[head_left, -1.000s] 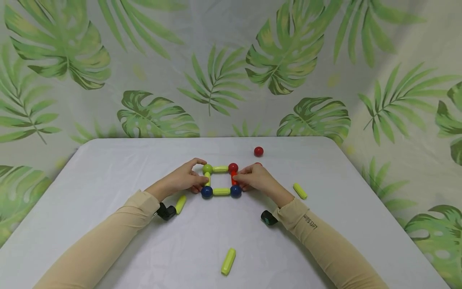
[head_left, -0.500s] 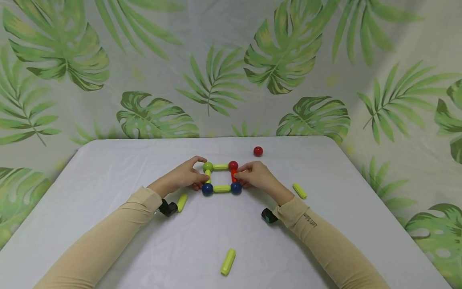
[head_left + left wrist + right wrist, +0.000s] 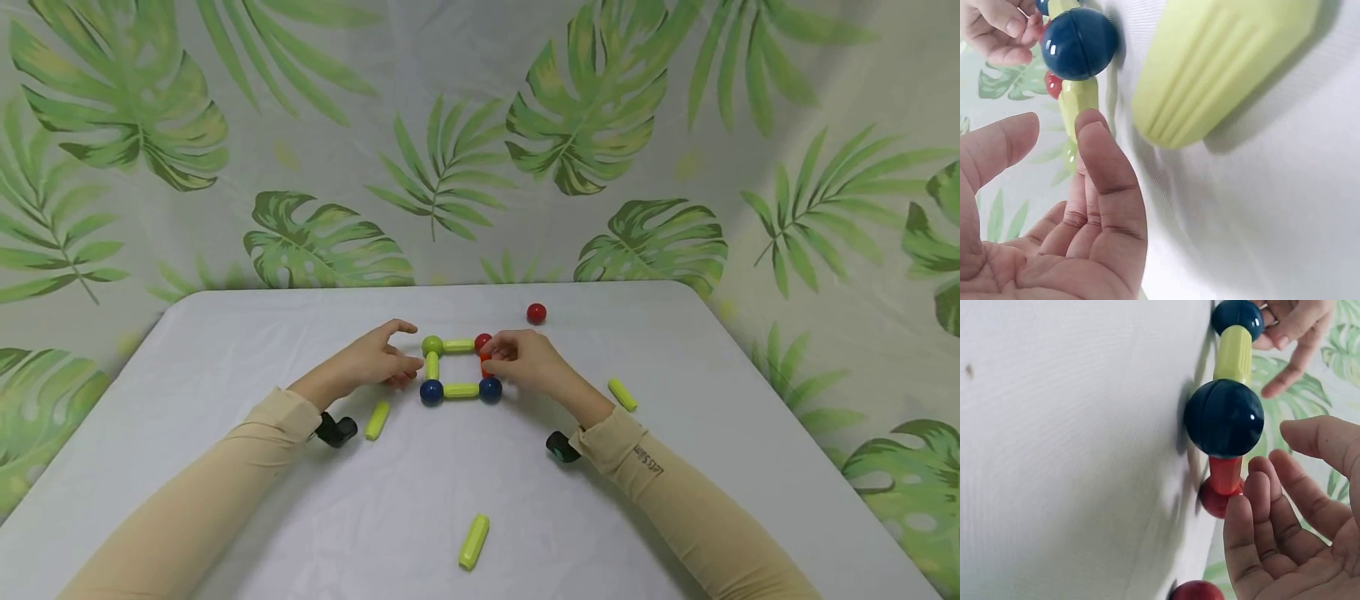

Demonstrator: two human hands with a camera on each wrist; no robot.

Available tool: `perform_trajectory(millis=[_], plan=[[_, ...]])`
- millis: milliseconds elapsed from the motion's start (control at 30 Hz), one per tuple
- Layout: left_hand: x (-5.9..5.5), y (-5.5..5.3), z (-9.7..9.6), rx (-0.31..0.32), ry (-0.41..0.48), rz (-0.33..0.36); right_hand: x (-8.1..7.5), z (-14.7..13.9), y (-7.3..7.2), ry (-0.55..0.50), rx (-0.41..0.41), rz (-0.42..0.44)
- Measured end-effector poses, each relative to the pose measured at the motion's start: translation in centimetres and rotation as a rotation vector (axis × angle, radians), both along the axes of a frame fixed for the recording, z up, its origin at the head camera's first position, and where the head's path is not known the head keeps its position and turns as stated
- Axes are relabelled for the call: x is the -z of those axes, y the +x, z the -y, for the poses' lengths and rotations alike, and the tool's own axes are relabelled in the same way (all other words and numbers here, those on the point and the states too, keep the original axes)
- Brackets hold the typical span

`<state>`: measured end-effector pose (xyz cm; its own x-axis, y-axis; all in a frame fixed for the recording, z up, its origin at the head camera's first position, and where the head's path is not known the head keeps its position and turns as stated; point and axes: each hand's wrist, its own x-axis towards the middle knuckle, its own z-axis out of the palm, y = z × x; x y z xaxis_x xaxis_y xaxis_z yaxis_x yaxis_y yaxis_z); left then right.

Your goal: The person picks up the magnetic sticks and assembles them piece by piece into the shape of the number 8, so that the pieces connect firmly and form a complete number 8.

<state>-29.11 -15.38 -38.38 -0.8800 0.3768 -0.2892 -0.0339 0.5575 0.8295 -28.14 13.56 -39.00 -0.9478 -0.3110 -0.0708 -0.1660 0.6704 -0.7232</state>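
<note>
At mid-table my right hand (image 3: 525, 360), fingers loosely spread and holding nothing, hovers beside the square frame's (image 3: 460, 367) red rod (image 3: 1225, 474), which runs away from me, while my slack left hand (image 3: 371, 363) flanks its left edge.

A square of rods and balls (image 3: 460, 367) is being flanked on the white table (image 3: 225, 350) by the left hand (image 3: 372, 363) and right hand (image 3: 525, 360), fingers loosely spread.

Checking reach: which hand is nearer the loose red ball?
Right. The right hand lies just below the red ball; the left hand sits across the square, far to its left.
</note>
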Motion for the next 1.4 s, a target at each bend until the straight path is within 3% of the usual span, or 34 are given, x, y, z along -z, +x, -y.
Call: perform_trajectory(millis=[367, 567, 1000, 1400], plan=[[-0.6, 2.2, 2.0, -0.004, -0.078, -0.019, -0.5, 1.0, 0.6, 0.034, -0.239, -0.084], [-0.8, 3.6, 3.0, 0.002, -0.127, -0.045, -0.6, 1.4, 0.7, 0.056, -0.328, -0.102], [-0.4, 6.8, 5.0, -0.023, -0.18, -0.063, -0.5, 3.1, -0.2, 0.079, -0.443, -0.027], [0.5, 7.7, 4.9, -0.026, -0.173, -0.054, -0.3, 4.4, -0.5, 0.093, -0.514, -0.036]])
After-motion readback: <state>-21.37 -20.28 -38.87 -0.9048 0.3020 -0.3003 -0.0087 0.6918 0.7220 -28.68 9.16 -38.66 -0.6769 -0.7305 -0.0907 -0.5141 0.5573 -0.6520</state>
